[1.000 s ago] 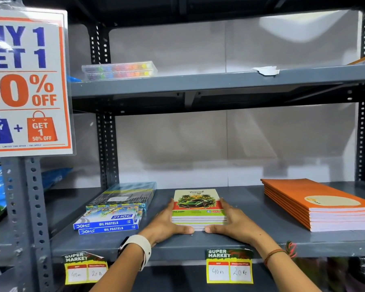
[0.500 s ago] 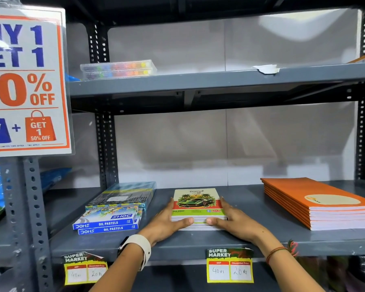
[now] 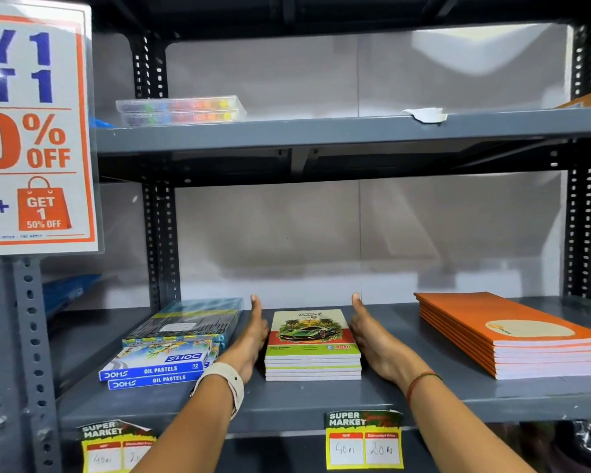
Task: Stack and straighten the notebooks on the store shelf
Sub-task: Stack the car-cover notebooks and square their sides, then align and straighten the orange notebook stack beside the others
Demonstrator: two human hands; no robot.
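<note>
Bracketing the stack of car-cover notebooks [image 3: 313, 343] from both sides, the two hands are lying flat and open, palms turned inward, thumbs raised. The left hand [image 3: 253, 339] is pressing along the stack's left edge; the right hand [image 3: 372, 343] is lying along its right edge. Neither is gripping anything. The stack is sitting near the front middle of the lower shelf [image 3: 287, 401], between the oil pastel boxes [image 3: 157, 370] on the left and a pile of orange notebooks [image 3: 512, 336] well apart on the right.

Progress, as judged: the car-cover stack is appearing square, its layers lining up at the front edge, so this pile is looking close to finished. The orange pile is showing a slight fanning of its layers and may be needing attention next. Whether further notebooks are waiting elsewhere cannot be told.
</note>
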